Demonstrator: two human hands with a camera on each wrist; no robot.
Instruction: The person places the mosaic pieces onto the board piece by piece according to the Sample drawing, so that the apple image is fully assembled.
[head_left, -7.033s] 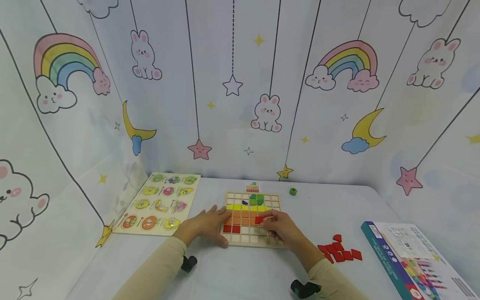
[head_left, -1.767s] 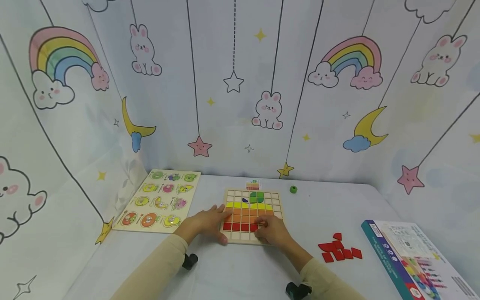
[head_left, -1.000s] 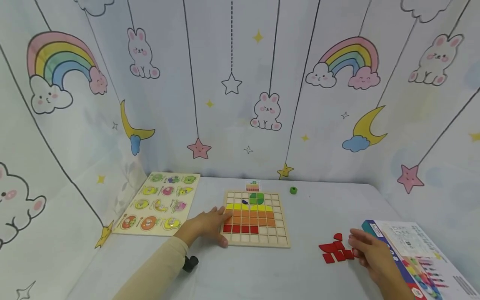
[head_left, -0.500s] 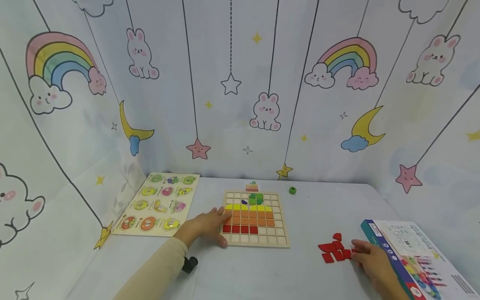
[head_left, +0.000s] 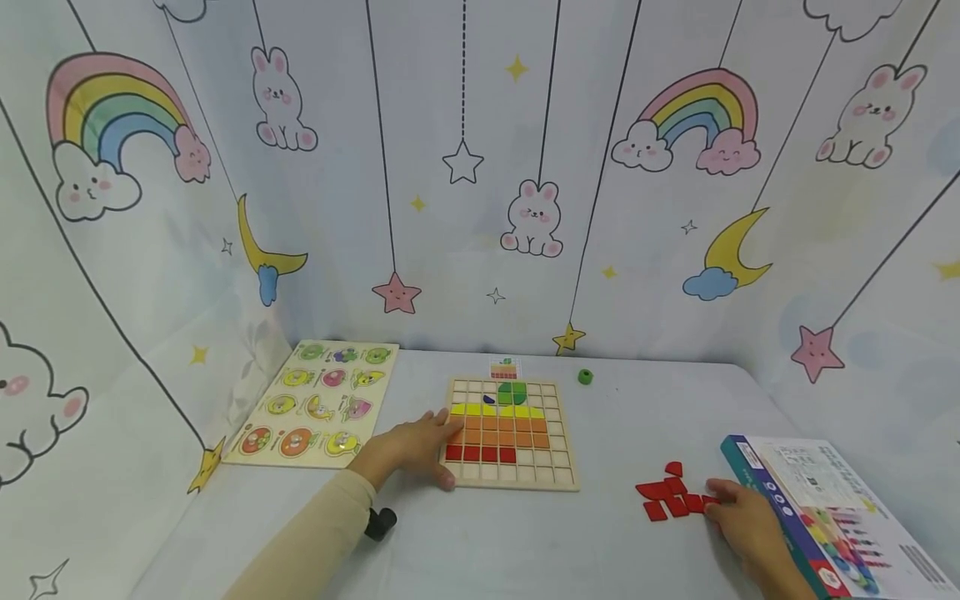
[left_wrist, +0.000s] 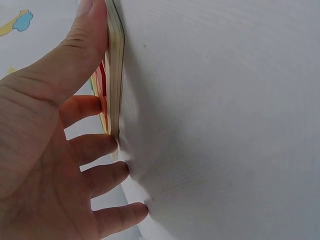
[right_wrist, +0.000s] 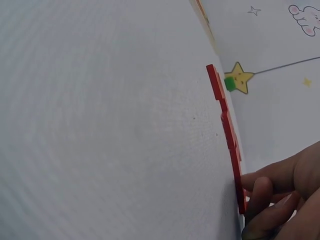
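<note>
My left hand (head_left: 416,450) lies with spread fingers at the left edge of a wooden grid board (head_left: 551,479); in the left wrist view its thumb (left_wrist: 75,55) rests on the frame. Yellow, orange and red tiles fill parts of the board's rows, with green pieces (head_left: 512,393) and a small dark blue piece (head_left: 489,399) above. My right hand (head_left: 746,525), fingers curled, pinches a red tile (head_left: 709,500) at the right end of a group of red tiles (head_left: 654,490). The right wrist view shows its fingertips against the red tile (right_wrist: 240,192) low over the table.
A small picture card (head_left: 506,367) lies behind the board, and a green ring-shaped piece (head_left: 585,377) stands behind it to the right. At left is a fruit puzzle board (head_left: 315,404). A colourful box (head_left: 832,508) lies at right, beside the right hand.
The red row on the board has grown to the right. My right hand has gone from the board to the red tiles and lowered its fingers onto one. The left hand has stayed put.
</note>
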